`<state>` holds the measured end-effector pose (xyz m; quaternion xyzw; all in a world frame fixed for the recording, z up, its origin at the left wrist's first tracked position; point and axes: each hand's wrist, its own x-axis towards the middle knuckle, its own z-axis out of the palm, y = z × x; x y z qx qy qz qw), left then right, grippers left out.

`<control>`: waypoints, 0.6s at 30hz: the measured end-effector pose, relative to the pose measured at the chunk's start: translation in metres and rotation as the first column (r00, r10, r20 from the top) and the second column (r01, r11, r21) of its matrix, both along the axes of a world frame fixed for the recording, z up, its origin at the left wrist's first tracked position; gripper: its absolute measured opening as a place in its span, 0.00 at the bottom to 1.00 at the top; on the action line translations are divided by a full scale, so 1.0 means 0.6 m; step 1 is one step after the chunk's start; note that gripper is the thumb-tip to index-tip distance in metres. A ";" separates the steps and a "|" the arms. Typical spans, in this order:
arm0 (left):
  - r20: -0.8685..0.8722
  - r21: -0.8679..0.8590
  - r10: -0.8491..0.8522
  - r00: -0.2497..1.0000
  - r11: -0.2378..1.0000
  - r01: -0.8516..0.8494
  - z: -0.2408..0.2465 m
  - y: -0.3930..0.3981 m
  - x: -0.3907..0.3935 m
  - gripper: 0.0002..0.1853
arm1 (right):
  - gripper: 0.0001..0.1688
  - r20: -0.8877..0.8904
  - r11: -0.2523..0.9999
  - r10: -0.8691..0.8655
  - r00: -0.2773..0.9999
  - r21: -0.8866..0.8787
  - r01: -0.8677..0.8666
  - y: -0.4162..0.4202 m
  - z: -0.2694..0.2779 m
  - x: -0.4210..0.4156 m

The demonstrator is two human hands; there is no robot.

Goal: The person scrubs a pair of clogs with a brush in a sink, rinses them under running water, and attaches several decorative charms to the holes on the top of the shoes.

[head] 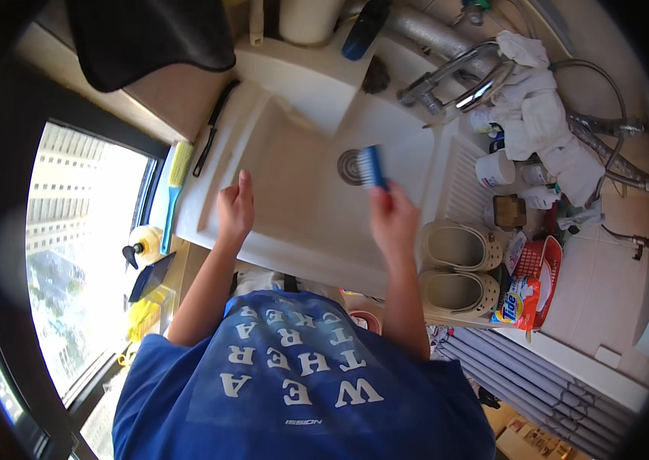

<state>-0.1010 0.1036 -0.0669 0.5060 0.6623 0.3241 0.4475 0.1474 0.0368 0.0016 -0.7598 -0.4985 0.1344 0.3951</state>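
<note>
My right hand grips a blue scrub brush with white bristles, held up over the white laundry sink. The bristles face left, and the brush is slightly blurred. Behind it shows the round drain in the basin floor. My left hand hovers above the left side of the basin, thumb pointing up and fingers curled, with nothing visible in it. Two beige clogs stand side by side on the ledge right of my right hand.
A chrome faucet rises behind the sink, near white cloths. Bottles and a white tub crowd the right ledge, with a Tide pouch and red basket. At left are a long-handled brush, black-handled tool and pump bottle.
</note>
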 end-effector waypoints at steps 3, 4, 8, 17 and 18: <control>0.179 0.051 0.045 0.983 0.997 -0.054 0.017 0.007 0.029 0.35 | 0.16 0.341 0.998 0.002 0.940 0.065 -0.026 -0.020 -0.084 0.013; 0.241 0.050 -0.010 0.970 0.999 -0.002 0.012 0.009 0.031 0.30 | 0.19 -0.273 0.944 -0.041 0.961 -0.326 -0.053 -0.005 -0.118 0.043; 0.469 -0.030 0.079 0.879 0.997 -0.073 0.015 0.006 0.047 0.16 | 0.28 -0.975 0.915 -0.182 0.130 -0.216 -0.340 -0.017 -0.003 0.032; 0.515 -0.157 0.015 0.857 0.985 0.077 0.044 0.012 0.079 0.19 | 0.34 -0.997 0.852 0.059 0.046 0.027 -0.522 -0.051 0.103 0.015; 0.511 -0.160 0.015 0.859 0.984 0.078 0.042 0.013 0.076 0.20 | 0.31 -0.846 0.936 0.182 0.502 -0.008 -0.353 -0.062 0.127 0.004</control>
